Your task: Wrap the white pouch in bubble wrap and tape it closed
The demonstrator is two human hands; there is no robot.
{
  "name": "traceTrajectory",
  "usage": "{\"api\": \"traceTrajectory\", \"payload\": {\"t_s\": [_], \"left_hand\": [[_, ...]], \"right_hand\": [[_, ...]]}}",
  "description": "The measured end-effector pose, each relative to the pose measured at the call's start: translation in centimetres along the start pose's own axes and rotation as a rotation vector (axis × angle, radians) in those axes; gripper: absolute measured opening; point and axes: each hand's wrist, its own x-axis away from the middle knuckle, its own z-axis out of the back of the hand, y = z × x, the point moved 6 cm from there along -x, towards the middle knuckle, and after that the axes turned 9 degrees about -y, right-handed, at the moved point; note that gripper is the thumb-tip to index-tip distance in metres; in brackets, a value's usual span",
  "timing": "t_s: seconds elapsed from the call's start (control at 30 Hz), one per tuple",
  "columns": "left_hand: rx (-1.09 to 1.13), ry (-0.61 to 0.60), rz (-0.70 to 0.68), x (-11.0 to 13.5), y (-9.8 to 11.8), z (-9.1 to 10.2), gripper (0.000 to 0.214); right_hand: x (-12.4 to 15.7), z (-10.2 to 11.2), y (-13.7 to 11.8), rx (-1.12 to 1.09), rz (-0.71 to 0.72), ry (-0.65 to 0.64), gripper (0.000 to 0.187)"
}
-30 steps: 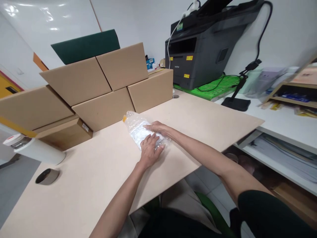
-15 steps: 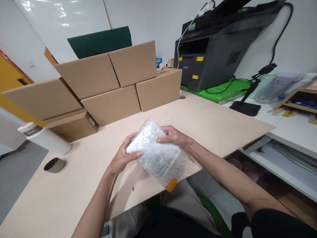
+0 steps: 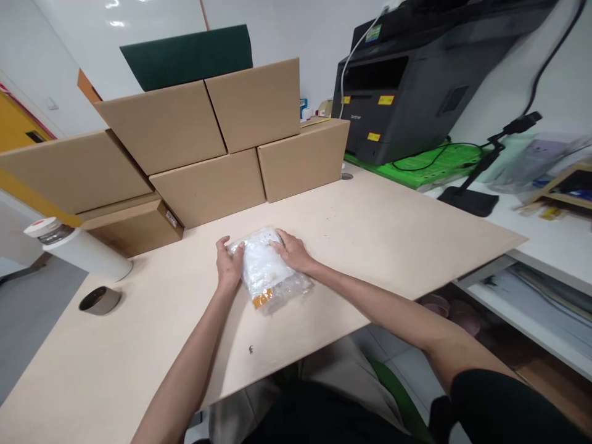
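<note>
A white, flat packet wrapped in clear bubble wrap (image 3: 266, 262) lies on or just over the table, with a strip of orange tape at its near left corner. My left hand (image 3: 229, 262) is closed on its left edge, thumb on top. On the opposite side my right hand (image 3: 292, 251) grips the upper right edge, its thumb also on the top face. Fingers under the packet are hidden. What is inside the wrap cannot be made out clearly.
Several cardboard boxes (image 3: 210, 191) are stacked at the back, a dark green box (image 3: 189, 57) on top. A white bottle (image 3: 87, 251) and a brown cup (image 3: 99, 300) stand at left. A printer (image 3: 393, 92) and a black stand (image 3: 469, 200) are at right.
Both hands have moved the packet forward and slightly left, away from my body, and lowered it toward the tabletop. It has turned, so the orange tape now sits at the near left.
</note>
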Motion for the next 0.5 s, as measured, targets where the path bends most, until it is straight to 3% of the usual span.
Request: {"api": "traceTrajectory", "payload": {"t_s": [0.1, 0.2, 0.3, 0.37, 0.5], "left_hand": [[-0.369, 0.043, -0.205, 0.5, 1.8, 0.0, 0.036], [-0.666, -0.095, -0.369, 2.1, 2.8, -1.9, 0.041], [-0.832, -0.262, -0.382, 3.5, 2.1, -3.6, 0.067], [-0.915, -0.325, -0.356, 3.8, 1.6, -4.1, 0.082], [-1.037, -0.421, -0.334, 3.6, 1.2, -4.3, 0.081]], "right_hand": [[0.8, -0.1, -0.7, 0.073, 0.089, 0.068, 0.055], [1.3, -0.2, -1.7, 0.189, 0.263, 0.083, 0.050], [1.0, -0.7, -2.0, 0.224, 0.400, -0.026, 0.050], [0.7, -0.9, -1.8, 0.225, 0.397, -0.080, 0.053], [0.4, -1.1, -1.5, 0.241, 0.337, -0.132, 0.059]]}}
